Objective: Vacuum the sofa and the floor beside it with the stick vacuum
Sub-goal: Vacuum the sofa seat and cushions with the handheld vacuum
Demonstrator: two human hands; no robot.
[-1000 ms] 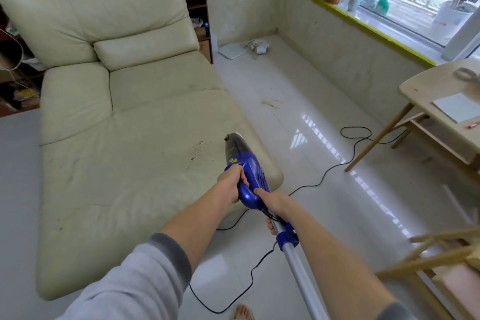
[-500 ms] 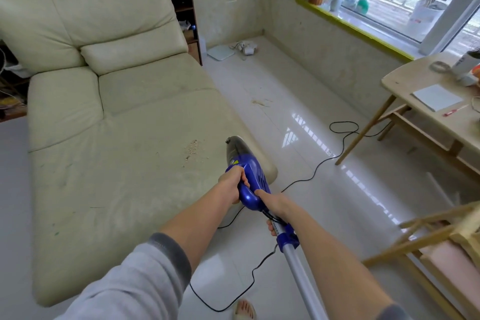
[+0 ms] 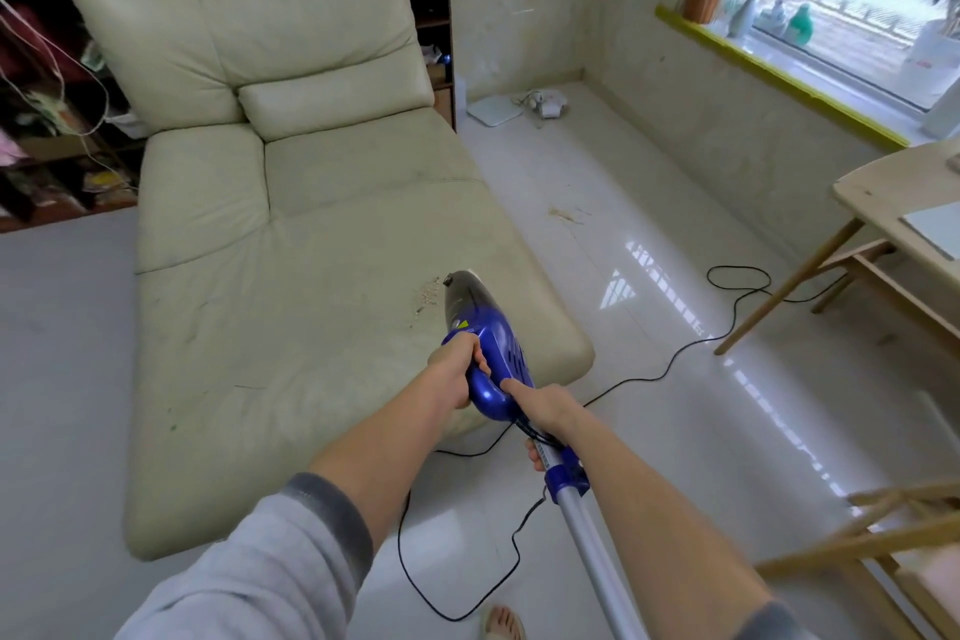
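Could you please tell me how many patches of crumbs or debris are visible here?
2: crumbs on the sofa beside the vacuum tip, and debris on the floor right of it. More may be hidden.

vacuum [image 3: 480, 338] nozzle now beside crumbs [image 3: 429, 295]

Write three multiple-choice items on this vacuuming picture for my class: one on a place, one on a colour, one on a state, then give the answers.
1. Where do the crumbs by the vacuum's tip lie?
A. on the sofa seat
B. on the wooden table
C. on the windowsill

2. What colour is the vacuum body?
A. red
B. blue
C. green

3. How is the vacuum held?
A. by both hands
B. by one hand
C. it lies on the floor

Answers: 1 A, they speckle the sofa cushion; 2 B, its shell is blue; 3 A, the left hand and the right hand both grip it.
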